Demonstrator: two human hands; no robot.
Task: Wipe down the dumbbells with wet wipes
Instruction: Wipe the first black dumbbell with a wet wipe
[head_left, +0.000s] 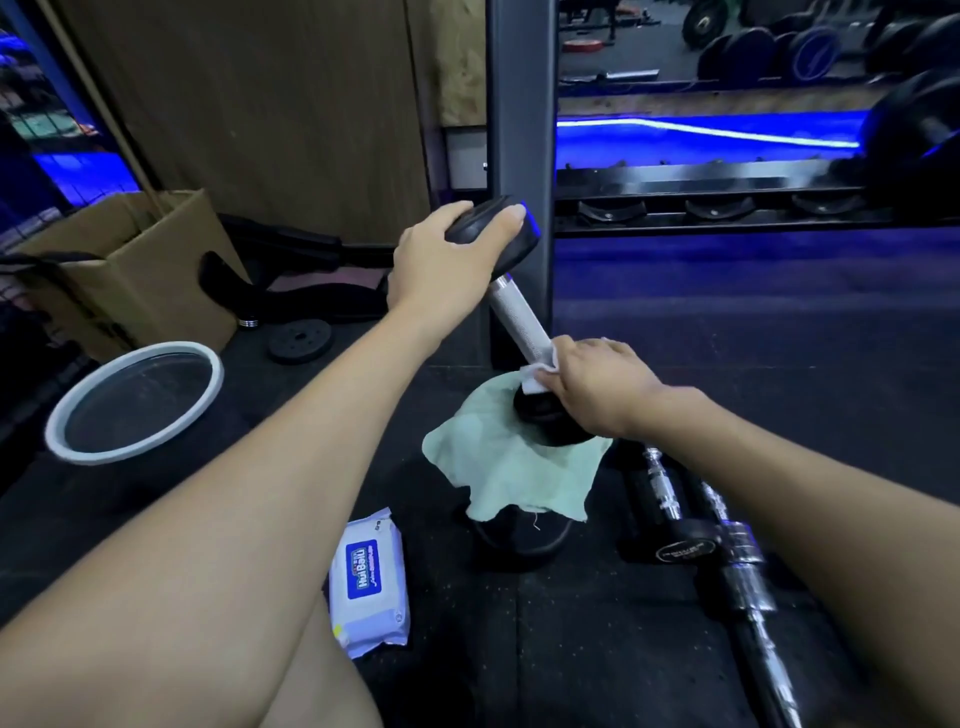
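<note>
On the green cloth (524, 483) spread over a black weight near the middle of the rubber floor (597, 649), stands a dumbbell (519, 306), tilted, lower head down on the cloth, upper head leaning up and away toward the dark upright post (519, 130) of the rack. Looks heavy and rigid: thick black rubber-like heads, bright knurled metal bar between them. Likely grippy on the knurling, smoother and perhaps slick on the heads once damp. Best steadied at the top head, as now, so the weight pivots on the cloth rather than being lifted; a lift would be better taken at the bar's middle. Left hand (441, 249) cupped over the upper head, fingers curled across its face and rim, holding it. Right hand (587, 384) low on the bar just above the lower head, fingers pinching a white wet wipe (540, 371) wrapped against the metal. Wipe soft, thin, limp. Pack of wipes (371, 582) lying flat on the floor nearer the body, left of the cloth. Round white-rimmed basin (135, 400) well apart toward the left edge, cardboard box (140, 270) behind it. Chrome bar (737, 566) lying on the floor at right, under the right forearm.
</note>
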